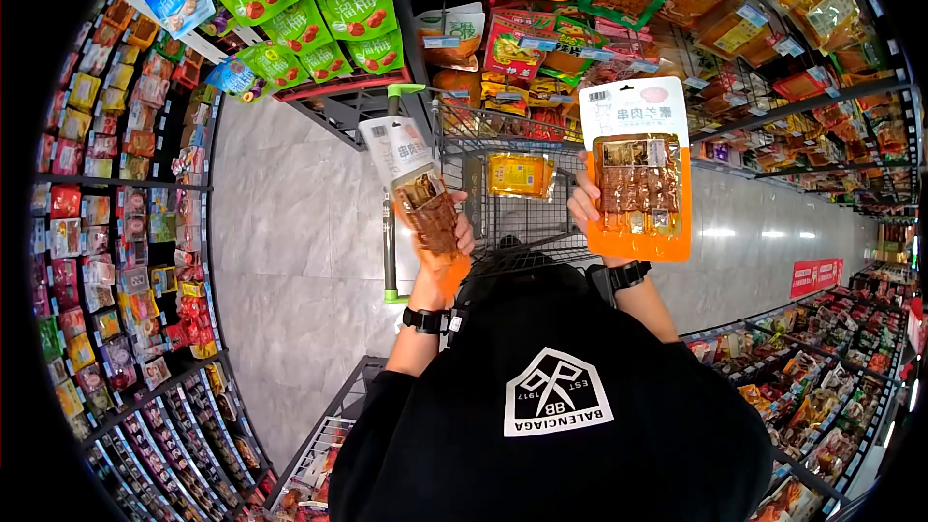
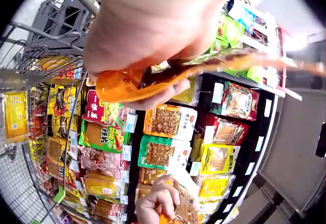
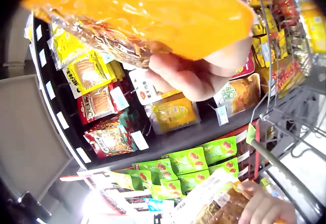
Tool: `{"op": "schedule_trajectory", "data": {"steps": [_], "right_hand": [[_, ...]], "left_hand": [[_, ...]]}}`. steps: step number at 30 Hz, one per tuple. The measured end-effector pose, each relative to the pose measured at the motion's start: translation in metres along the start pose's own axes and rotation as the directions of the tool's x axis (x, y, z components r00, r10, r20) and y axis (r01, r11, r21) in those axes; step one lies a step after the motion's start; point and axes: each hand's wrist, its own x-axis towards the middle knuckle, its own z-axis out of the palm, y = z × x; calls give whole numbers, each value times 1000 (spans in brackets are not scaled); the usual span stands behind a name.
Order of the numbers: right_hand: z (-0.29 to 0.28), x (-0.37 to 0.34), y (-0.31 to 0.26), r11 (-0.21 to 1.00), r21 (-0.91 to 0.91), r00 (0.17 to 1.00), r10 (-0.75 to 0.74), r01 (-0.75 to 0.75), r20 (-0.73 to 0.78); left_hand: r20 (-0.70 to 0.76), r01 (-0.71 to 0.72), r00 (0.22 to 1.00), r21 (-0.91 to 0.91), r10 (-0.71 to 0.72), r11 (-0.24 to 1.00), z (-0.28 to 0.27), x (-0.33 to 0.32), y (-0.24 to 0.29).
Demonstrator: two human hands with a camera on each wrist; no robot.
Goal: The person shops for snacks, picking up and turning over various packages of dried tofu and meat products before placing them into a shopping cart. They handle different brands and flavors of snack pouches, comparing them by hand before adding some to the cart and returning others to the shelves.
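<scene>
In the head view my left hand grips the orange lower end of a snack packet. This packet has a white top and a clear window showing brown food, and it tilts and looks slightly blurred. My right hand pinches the left edge of a matching packet, held upright with its window facing me. Seen from the left wrist, the left packet is nearly edge-on, with fingers curled under it. From the right wrist, the orange back of the right packet covers part of the hand.
Below the hands stands a wire shopping cart with a yellow packet in it and a green-ended handle. Ahead are shelves of packaged snacks and green bags. More shelving lines the left, beside grey floor.
</scene>
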Motion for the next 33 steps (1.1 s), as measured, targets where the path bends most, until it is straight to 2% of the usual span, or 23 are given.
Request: {"op": "schedule_trajectory", "data": {"steps": [1, 2, 3, 4, 5, 6, 7, 8, 9, 10, 11, 12, 13, 15, 16, 19, 22, 26, 29, 31, 33], "right_hand": [[-7, 1, 3, 999, 34, 998, -40, 39, 48], [-13, -2, 5, 996, 36, 996, -84, 83, 20], [-2, -2, 5, 996, 35, 996, -85, 84, 19], [19, 0, 3, 990, -125, 964, -100, 70, -248], [31, 1, 2, 963, -271, 858, -150, 13, -492], [22, 5, 9, 912, -410, 882, -192, -2, -431], [16, 6, 10, 899, -438, 842, -258, 29, -473], [10, 6, 12, 886, -461, 848, -274, 40, -454], [13, 10, 15, 873, -485, 853, -291, 51, -433], [13, 12, 17, 872, -487, 855, -291, 53, -428], [10, 13, 18, 821, -570, 856, -282, -18, -433], [11, 14, 20, 760, -644, 855, -274, -88, -440], [11, 15, 21, 758, -647, 856, -276, -86, -437], [11, 17, 28, 706, -691, 866, -239, -155, -438], [10, 18, 32, 681, -713, 876, -229, -168, -425], [10, 19, 36, 696, -686, 865, -193, -211, -462], [4, 19, 41, 644, -735, 839, -267, -211, -475], [-11, 19, 49, 649, -735, 833, -283, -199, -476], [-16, 20, 54, 646, -738, 832, -293, -192, -472], [-18, 20, 57, 508, -829, 816, -361, -234, -451], [-18, 20, 55, 528, -820, 826, -346, -220, -444]], "left_hand": [[-90, -48, 994, 123, 60, 991, 9, 1, 0], [-355, 3, 926, 355, 132, 935, 19, 0, -3], [-483, -41, 841, 394, 244, 918, 1, 5, -7], [-511, -109, 795, 411, 328, 905, 19, 13, -9], [-535, -175, 740, 432, 408, 885, 39, 18, -11], [-535, -175, 740, 432, 407, 885, 34, 17, -10], [-478, -132, 771, 527, 421, 839, 25, 15, -9], [-420, -93, 801, 617, 427, 781, 19, 13, -9], [-419, -94, 801, 618, 428, 781, 17, 12, -10], [-389, -63, 808, 690, 443, 721, 16, 12, -11], [-355, -35, 817, 757, 455, 653, 15, 12, -13], [-333, -42, 834, 757, 441, 652, 15, 13, -15], [-330, -45, 835, 757, 441, 652, 14, 12, -17], [-364, 42, 874, 716, 321, 697, 18, 10, -21], [-341, 2, 872, 721, 351, 693, 25, 12, -25], [-360, 4, 880, 656, 309, 755, 29, 11, -25], [-338, 1, 891, 670, 304, 742, 31, 11, -23], [-329, 14, 901, 672, 281, 741, 32, 11, -22], [-387, 79, 891, 646, 237, 759, 33, 11, -23], [-338, 116, 906, 777, 256, 618, 30, 16, -30], [-302, 72, 914, 781, 273, 620, 25, 19, -35]]}}
